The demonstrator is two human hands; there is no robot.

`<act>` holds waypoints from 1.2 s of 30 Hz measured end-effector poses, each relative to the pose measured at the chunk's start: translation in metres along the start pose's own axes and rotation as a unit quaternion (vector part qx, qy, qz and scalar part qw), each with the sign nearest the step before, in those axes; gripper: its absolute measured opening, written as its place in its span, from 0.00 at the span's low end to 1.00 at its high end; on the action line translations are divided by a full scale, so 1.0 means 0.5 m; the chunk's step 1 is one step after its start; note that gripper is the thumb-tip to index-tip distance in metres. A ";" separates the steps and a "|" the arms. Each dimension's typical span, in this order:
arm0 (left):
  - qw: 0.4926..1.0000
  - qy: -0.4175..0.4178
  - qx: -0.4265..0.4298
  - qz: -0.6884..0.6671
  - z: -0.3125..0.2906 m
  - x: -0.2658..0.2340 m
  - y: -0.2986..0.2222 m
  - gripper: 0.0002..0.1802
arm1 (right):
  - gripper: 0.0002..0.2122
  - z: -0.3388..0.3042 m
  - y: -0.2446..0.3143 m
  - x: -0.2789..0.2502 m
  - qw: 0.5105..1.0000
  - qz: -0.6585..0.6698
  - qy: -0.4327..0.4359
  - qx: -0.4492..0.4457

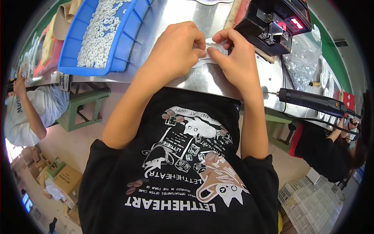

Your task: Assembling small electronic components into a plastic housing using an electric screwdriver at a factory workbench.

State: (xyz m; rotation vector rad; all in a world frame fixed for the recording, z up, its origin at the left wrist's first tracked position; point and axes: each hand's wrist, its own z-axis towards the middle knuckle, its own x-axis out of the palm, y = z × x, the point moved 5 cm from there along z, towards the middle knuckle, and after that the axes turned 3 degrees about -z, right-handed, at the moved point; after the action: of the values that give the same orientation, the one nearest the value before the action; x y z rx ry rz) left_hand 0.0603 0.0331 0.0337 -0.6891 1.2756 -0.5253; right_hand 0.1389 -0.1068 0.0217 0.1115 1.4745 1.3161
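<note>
My left hand [177,50] and my right hand [233,54] meet over the steel table [218,80], both pinching one small flat white piece [212,48] between fingertips. The piece looks thin and rounded; my fingers hide most of it. A blue tray [132,35] with several small white rings lies just left of my left hand. A black machine [272,23] with a red lit display stands right behind my right hand.
A black hand-held tool [311,101] with a cable lies at the table's right edge. A clear bag [304,58] of small parts sits beside the machine. Other people work at left [27,109] and right [331,152]. Green stools and cardboard boxes stand below.
</note>
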 end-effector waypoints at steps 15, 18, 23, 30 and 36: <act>0.991 -0.106 0.054 0.064 -0.056 -0.008 -0.013 0.16 | 0.31 -0.207 -0.081 -0.249 0.862 0.264 -0.415 0.121; 0.972 -0.101 0.088 0.193 -0.072 0.006 -0.029 0.24 | 0.28 -0.162 -0.089 -0.248 0.881 0.335 -0.317 0.104; 0.975 -0.082 0.068 0.197 -0.072 0.026 -0.018 0.30 | 0.25 -0.089 -0.022 -0.239 0.896 0.357 -0.215 0.150; 0.980 -0.074 0.070 0.171 -0.066 0.023 -0.018 0.30 | 0.21 0.074 0.082 -0.344 0.724 0.672 0.040 -0.149; 0.980 -0.077 0.064 0.173 -0.068 0.021 -0.015 0.30 | 0.21 0.141 0.134 -0.334 0.894 0.376 -0.168 -0.179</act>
State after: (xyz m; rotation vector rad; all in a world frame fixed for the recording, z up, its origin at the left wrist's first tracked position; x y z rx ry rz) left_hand 0.0298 0.0148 0.0271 -0.3805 1.1730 -0.2592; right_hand 0.2195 -0.1482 0.1922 0.6879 0.8804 2.0456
